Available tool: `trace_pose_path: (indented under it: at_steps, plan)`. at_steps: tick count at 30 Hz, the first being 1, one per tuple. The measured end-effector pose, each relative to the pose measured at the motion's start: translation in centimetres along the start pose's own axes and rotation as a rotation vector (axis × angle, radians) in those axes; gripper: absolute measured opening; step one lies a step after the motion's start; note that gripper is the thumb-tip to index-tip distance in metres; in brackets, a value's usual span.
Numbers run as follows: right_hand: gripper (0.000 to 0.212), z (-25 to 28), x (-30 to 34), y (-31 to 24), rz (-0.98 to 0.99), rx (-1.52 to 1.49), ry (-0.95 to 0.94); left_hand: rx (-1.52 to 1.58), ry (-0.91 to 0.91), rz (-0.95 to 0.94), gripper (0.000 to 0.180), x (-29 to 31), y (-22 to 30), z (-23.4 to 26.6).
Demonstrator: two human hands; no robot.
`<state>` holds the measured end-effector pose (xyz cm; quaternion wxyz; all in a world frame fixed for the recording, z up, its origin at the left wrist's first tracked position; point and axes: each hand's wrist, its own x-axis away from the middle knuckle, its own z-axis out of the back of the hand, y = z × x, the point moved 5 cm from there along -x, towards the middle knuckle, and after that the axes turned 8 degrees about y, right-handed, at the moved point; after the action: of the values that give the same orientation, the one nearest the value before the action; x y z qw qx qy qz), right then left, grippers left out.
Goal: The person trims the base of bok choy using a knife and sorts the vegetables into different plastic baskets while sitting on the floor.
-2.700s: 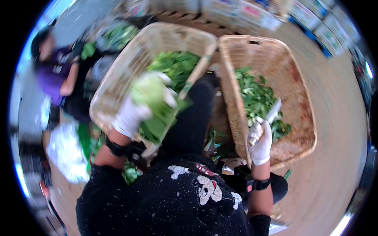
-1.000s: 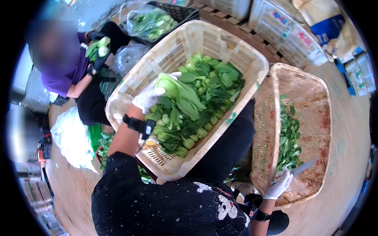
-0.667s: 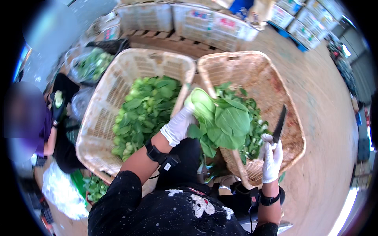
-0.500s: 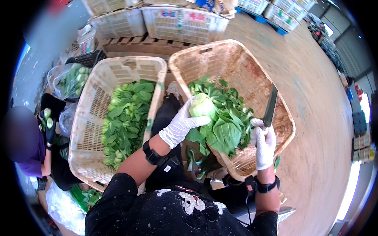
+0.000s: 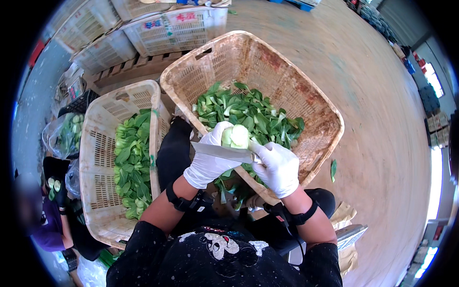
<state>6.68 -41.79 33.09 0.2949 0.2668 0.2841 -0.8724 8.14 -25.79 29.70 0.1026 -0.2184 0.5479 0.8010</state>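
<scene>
A white glove covers my left hand [image 5: 206, 165], which is closed around a head of bok choy [image 5: 236, 137] with its pale base turned up. My right hand [image 5: 278, 168], also gloved, grips a knife at its handle. The wide knife blade [image 5: 221, 152] points left, crossing in front of my left hand just below the bok choy base. Whether its edge touches the base I cannot tell. Both hands are over the near rim of a stained plastic crate [image 5: 272, 60], which contains loose green leaves [image 5: 256, 115]. The bok choy's own leaves are mostly hidden.
To the left is another crate [image 5: 98, 162] with rows of bok choy heads [image 5: 133, 167]. Beyond it, a co-worker's gloved hand [image 5: 60, 196] holds greens beside a plastic bag of vegetables [image 5: 64, 134]. Stacked crates [image 5: 177, 31] stand on a wooden pallet [image 5: 136, 67]. A leaf [image 5: 333, 170] lies on the floor.
My right hand has brought the knife leftward, from upright over the crate's right side to lying across beside the bok choy. The bok choy's leaves have gone out of sight. The whole view has shifted.
</scene>
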Motion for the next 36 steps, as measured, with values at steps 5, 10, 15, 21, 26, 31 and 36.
trace_pose_path:
  at_steps: [5,10,15,21,26,31,36]
  plan:
    - [0.033,0.1,0.0,0.4,0.024,-0.005,-0.03,-0.181,-0.07,-0.027,0.06,0.3,0.7,0.0]
    - [0.027,-0.5,0.2,0.3,0.016,0.002,0.029,-0.136,-0.071,-0.057,0.053,0.9,1.5,0.7]
    - [0.004,-1.3,2.0,7.5,-0.501,0.153,0.026,0.162,-0.061,0.24,0.055,1.8,2.1,1.0]
    - [0.035,-1.4,0.5,3.3,-0.908,-0.974,-0.092,-0.443,0.127,-0.29,0.063,0.3,2.9,1.8]
    - [0.073,-3.4,1.7,2.1,-0.882,-1.308,-0.099,-0.617,-0.027,-0.401,0.061,-0.8,4.0,-1.9]
    - [0.078,-0.5,0.6,6.2,-0.877,-1.403,0.213,-0.407,0.242,-0.507,0.064,-0.9,8.1,0.3]
    - [0.084,0.7,0.1,5.8,-0.846,-1.554,0.189,-0.146,0.133,-0.349,0.021,0.5,6.6,-0.1]
